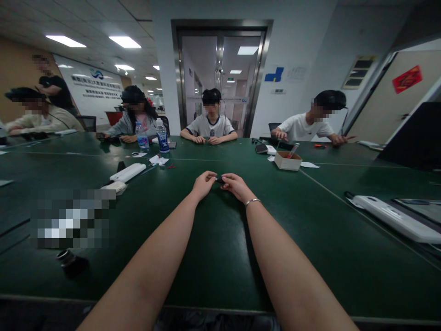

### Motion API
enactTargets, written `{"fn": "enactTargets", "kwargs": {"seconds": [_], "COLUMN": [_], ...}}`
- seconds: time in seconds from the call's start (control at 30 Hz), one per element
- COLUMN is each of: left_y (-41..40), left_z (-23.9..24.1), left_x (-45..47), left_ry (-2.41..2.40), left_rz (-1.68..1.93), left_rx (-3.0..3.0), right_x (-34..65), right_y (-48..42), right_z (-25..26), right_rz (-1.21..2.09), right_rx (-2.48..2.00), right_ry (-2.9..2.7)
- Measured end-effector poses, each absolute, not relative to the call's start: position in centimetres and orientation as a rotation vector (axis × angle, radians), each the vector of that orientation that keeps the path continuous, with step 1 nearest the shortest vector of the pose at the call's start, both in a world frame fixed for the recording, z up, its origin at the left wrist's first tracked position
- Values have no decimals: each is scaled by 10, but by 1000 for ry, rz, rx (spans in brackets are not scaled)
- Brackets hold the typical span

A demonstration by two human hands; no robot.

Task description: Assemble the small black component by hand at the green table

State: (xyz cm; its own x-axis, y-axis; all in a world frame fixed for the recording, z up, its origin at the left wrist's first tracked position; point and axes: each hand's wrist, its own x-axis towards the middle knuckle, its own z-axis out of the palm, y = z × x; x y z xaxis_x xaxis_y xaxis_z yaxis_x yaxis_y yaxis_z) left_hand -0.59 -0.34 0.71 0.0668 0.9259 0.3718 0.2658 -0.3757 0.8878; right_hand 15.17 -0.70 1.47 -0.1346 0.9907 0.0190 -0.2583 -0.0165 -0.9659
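Observation:
Both my hands meet over the green table, near the middle of the view. Between them is a small black object, too small and dark to name, with a pale bit at its left end. My left hand is closed in a pinch at that pale end. My right hand has its fingers closed round the dark body, and a silver bracelet circles that wrist. The fingers hide much of the object.
A wooden box stands to the right beyond my hands. Two water bottles, a white power bank-like case and a dark cylindrical item are on the left. A long white device lies right. Several people sit across the table.

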Motion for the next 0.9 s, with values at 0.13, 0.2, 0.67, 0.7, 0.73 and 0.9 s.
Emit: {"fn": "enactTargets", "kwargs": {"seconds": [0.13,0.2,0.67,0.7,0.73,0.9], "left_y": [-3,-4,-12,-13,-14,-10], "left_z": [5,6,14,15,16,12], "left_x": [-6,-6,-8,-8,-8,-8], "left_ry": [1198,1187,1486,1537,1583,1449], "left_rz": [1311,1294,1105,1074,1055,1236], "left_rx": [1704,1696,1876,1881,1872,1756], "right_x": [152,152,153,153,153,154], "right_y": [-7,-7,-5,-5,-5,-6], "right_z": [15,14,13,13,13,14], "right_rz": [1423,1425,1440,1443,1445,1452], "right_rx": [-940,-936,-926,-924,-921,-914], "right_ry": [-1119,-1113,-1115,-1116,-1117,-1105]}}
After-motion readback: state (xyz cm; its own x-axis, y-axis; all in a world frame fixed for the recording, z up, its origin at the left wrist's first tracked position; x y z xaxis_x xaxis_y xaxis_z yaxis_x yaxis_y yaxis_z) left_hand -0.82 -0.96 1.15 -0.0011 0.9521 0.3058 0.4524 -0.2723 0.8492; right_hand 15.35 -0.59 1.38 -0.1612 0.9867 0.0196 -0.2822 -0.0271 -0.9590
